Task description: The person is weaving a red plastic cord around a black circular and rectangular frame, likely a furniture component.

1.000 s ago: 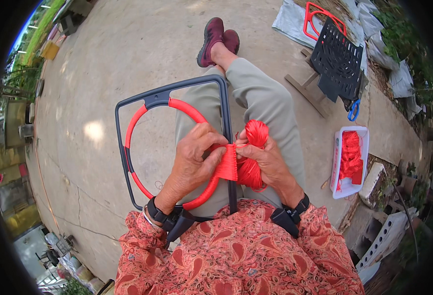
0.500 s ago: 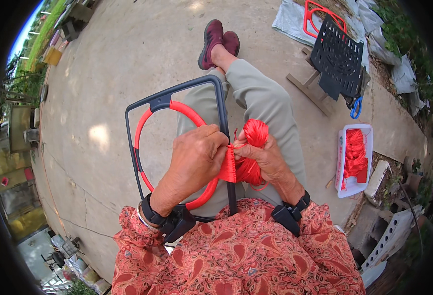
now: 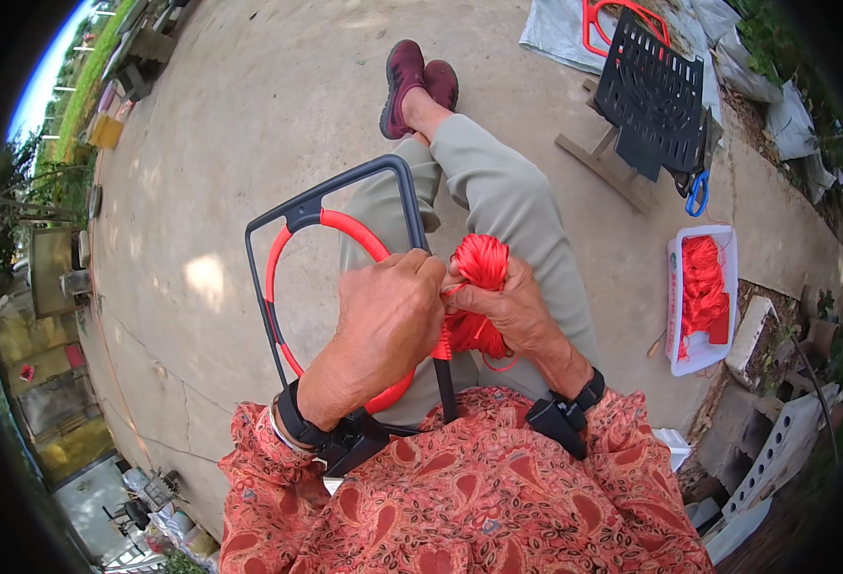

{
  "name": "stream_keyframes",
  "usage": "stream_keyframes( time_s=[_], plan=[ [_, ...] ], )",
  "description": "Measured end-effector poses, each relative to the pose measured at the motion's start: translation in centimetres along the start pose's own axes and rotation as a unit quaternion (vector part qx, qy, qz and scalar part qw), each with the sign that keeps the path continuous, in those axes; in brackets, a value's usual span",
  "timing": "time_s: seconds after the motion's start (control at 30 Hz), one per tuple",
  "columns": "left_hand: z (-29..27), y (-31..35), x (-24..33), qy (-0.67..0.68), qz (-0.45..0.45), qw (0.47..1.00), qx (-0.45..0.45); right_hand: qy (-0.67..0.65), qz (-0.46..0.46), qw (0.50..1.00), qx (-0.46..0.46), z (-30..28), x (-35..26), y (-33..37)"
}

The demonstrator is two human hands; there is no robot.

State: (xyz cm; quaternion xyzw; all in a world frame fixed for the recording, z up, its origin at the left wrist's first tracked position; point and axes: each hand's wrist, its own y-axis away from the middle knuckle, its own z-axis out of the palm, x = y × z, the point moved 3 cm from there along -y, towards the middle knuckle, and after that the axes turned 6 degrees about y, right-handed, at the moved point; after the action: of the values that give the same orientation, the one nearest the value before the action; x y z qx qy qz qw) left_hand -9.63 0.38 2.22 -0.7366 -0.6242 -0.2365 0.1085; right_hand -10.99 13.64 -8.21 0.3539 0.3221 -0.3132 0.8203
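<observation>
A dark frame (image 3: 288, 216) with a rounded rectangular outline and an inner ring (image 3: 353, 228) wrapped in red cord leans over my lap. My left hand (image 3: 390, 301), fingers curled into a pinch, is at the frame's right bar and covers part of it. What its fingertips pinch is hidden. Just right of that bar, my right hand (image 3: 512, 306) is closed on a skein of red cord (image 3: 482, 263), whose bundle bulges above and below the fingers. Below my left knuckles, a strip of red wrapping (image 3: 443, 342) shows on the bar.
To the right stands a white basket (image 3: 675, 306) of red cord. Beyond it, a black slotted panel (image 3: 651, 96) rests on a wooden stand (image 3: 601, 172), with blue-handled scissors (image 3: 697, 194) hanging at its edge. A red frame (image 3: 589, 27) lies on pale sheeting at the far right.
My left hand has turned and shifted up along the right bar, hiding more of the red wrapping. The skein and right hand have moved slightly left. The view has shifted a little.
</observation>
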Motion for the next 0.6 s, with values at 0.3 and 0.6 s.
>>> stream_keyframes(
  time_s=[0.3,0.6],
  plan=[
    [-0.2,0.0,-0.4,0.003,0.038,0.999,-0.015,0.037,-0.004,0.999,-0.015,0.0,-0.1,0.0],
    [0.7,-0.2,0.1,-0.046,0.009,0.999,0.005,0.037,-0.018,0.999,-0.009,-0.1,0.2,-0.1]
  ],
)
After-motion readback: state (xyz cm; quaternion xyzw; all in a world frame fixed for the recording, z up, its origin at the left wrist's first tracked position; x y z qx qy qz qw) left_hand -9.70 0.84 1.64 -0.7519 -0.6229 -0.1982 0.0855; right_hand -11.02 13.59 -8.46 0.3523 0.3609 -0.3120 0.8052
